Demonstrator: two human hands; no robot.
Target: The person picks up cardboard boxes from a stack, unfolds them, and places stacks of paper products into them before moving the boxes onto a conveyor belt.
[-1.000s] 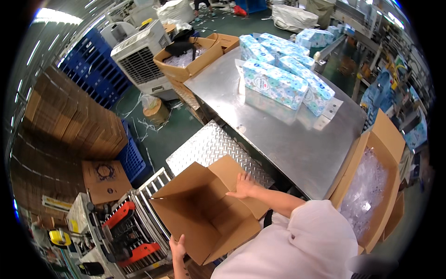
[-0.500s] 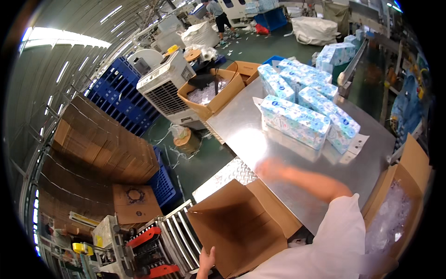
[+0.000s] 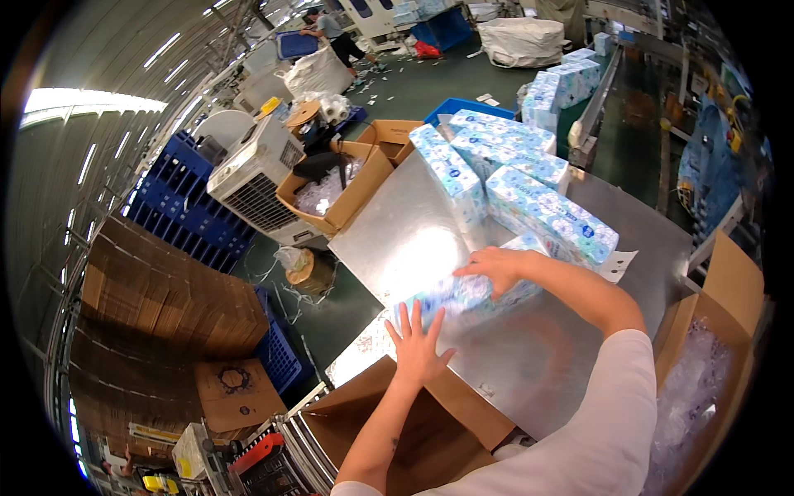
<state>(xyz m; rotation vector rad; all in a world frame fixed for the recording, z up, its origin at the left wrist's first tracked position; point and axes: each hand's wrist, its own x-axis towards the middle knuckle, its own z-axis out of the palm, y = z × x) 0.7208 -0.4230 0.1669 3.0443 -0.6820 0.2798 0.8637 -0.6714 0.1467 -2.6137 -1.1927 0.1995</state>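
On the shiny metal table (image 3: 529, 372) lies a blue-and-white floral tissue pack (image 3: 453, 293), blurred by motion. My right hand (image 3: 503, 269) is over its top with bent fingers, gripping it. By the near left end of this pack, my left hand (image 3: 420, 354) is open, fingers spread; whether it touches the pack I cannot tell. An open cardboard box (image 3: 467, 407) stands below the table's near edge, partly hidden behind my left forearm. Farther back on the table are several similar packs, among them a long tissue pack (image 3: 550, 211) lying at a slant.
A carton of clear plastic (image 3: 691, 397) stands at the right. Beyond the table's left edge is another carton (image 3: 364, 182), with an air cooler (image 3: 256, 178) behind it. Flattened cardboard (image 3: 165, 306) is stacked at left. A person (image 3: 331, 37) stands in the background.
My right hand has come onto a tissue pack, which has turned and moved nearer to the box. My left hand has left the box's side and risen to the pack's end.
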